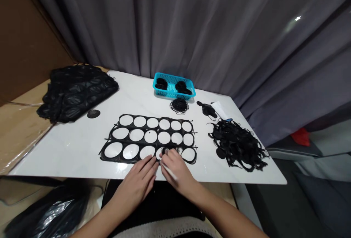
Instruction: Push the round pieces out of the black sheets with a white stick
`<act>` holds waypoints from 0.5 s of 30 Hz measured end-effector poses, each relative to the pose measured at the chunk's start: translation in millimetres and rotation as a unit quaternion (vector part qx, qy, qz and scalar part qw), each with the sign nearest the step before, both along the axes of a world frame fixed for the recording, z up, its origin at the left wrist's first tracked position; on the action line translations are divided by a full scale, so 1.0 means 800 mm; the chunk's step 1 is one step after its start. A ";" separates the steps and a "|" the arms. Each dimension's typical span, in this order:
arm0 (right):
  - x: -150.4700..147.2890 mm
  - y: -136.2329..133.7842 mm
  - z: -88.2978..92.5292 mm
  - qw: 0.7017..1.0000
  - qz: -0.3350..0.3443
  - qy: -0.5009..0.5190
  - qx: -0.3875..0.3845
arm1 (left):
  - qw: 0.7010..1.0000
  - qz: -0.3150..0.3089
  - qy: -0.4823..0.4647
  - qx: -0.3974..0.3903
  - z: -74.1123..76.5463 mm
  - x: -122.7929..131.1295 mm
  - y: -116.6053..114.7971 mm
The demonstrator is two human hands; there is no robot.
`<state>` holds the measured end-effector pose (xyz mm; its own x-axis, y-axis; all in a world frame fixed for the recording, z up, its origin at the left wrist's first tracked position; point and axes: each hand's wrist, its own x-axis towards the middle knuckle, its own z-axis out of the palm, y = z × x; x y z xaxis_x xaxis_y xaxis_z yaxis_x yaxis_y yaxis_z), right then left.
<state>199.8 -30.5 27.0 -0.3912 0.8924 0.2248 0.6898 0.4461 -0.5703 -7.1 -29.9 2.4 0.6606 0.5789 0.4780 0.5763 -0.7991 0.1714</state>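
Observation:
A thin black sheet [142,143] with rows of round holes lies flat near the table's front edge. The white tabletop shows through the holes. My left hand [141,177] rests with its fingers stretched out over the sheet's near edge. Just to its right, my right hand [178,168] is closed around a slim white pen-like tool [169,172]; the tool's tip is hidden by my fingers. A small bundle of thin black strands [171,146] sits on the sheet beyond my right fingers and is partly covered by them.
A blue plastic basket [175,93] holding black bundles stands at the back, with a coil of thin black rings [179,105] before it. Black scraps [238,144] are heaped right. A folded black sheet pile [79,93] and a black disc [93,113] lie left.

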 end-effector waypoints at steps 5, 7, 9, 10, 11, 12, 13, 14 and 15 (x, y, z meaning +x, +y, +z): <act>0.058 0.071 0.007 0.986 -0.138 -0.026 0.086 | 1.000 -0.019 0.003 -0.014 0.000 -0.005 0.001; 0.087 0.103 0.015 0.965 -0.241 -0.003 0.101 | 1.000 -0.016 -0.004 -0.022 0.002 -0.006 0.001; 0.103 0.123 0.022 0.954 -0.288 0.047 0.073 | 0.999 -0.018 -0.006 -0.034 0.006 -0.008 -0.001; 0.105 0.127 0.024 0.953 -0.289 0.087 0.036 | 0.999 -0.026 -0.003 -0.042 0.008 -0.010 -0.002; 0.102 0.128 0.025 0.950 -0.279 0.140 -0.018 | 0.998 -0.037 0.002 -0.053 0.011 -0.012 -0.003; 0.095 0.126 0.025 0.941 -0.258 0.202 -0.083 | 0.997 -0.050 0.006 -0.063 0.013 -0.014 -0.004; 0.085 0.122 0.025 0.924 -0.230 0.266 -0.152 | 0.995 -0.062 0.009 -0.071 0.015 -0.018 -0.006; 0.072 0.118 0.024 0.899 -0.201 0.326 -0.214 | 0.995 -0.068 0.007 -0.075 0.015 -0.021 -0.007; 0.058 0.113 0.023 0.870 -0.175 0.377 -0.265 | 0.995 -0.063 0.003 -0.073 0.015 -0.025 -0.008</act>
<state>246.4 59.5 45.2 0.0060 0.9837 -0.1799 0.0706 -0.1798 -0.9812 -27.3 -36.6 14.3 0.7346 0.5541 0.3915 0.4742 -0.8321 0.2878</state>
